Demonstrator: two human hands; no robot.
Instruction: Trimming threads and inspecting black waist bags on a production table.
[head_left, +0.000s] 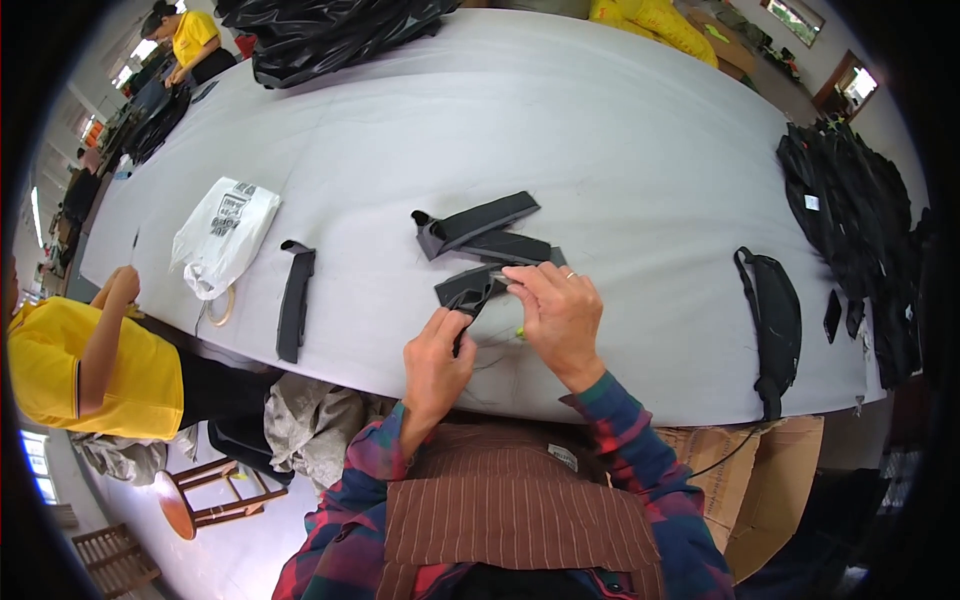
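Over the near middle of the table, my left hand (438, 362) is closed on a black fabric strip (470, 291), its fingers gathered at the near end. My right hand (560, 312) pinches at the strip's other end; a small greyish bit shows at its fingertips, too small to name. A little yellow-green thing (520, 332) peeks out beside the right palm, mostly hidden. Just beyond my hands lie more folded black strips (490, 222), overlapping one another. Another black strip (295, 305) rests alone to the left.
A white plastic bag (228, 235) sits at left, near a person in yellow (95, 365). At right are a black waist bag (773, 325) and a heap of black bags (850, 220). Shiny black material (340, 40) is piled at the far edge. A cardboard box (770, 480) stands below the table.
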